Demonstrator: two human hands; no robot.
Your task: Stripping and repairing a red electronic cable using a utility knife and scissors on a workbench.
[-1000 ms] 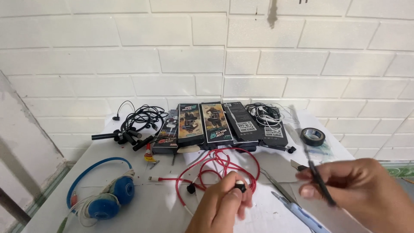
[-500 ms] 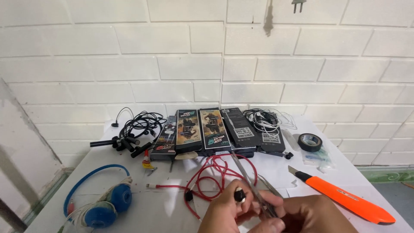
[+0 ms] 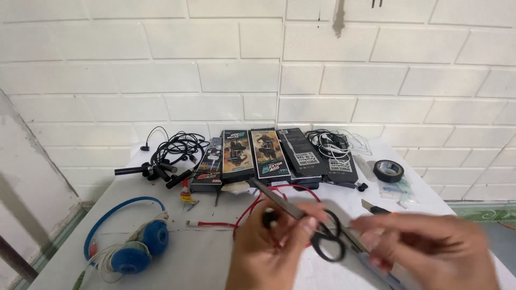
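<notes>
Head: left hand grips black-handled steel scissors.

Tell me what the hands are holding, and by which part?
The left hand holds black-handled metal scissors near the pivot. The blurred right hand is beside the handles; its hold cannot be told.

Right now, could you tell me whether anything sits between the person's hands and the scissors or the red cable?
Nothing visible does. The left hand already grips the black-handled scissors and a small black part of the red cable. The blurred right hand is at the scissor handles; whether it touches them is unclear. The blades point up-left over the white table.
</notes>
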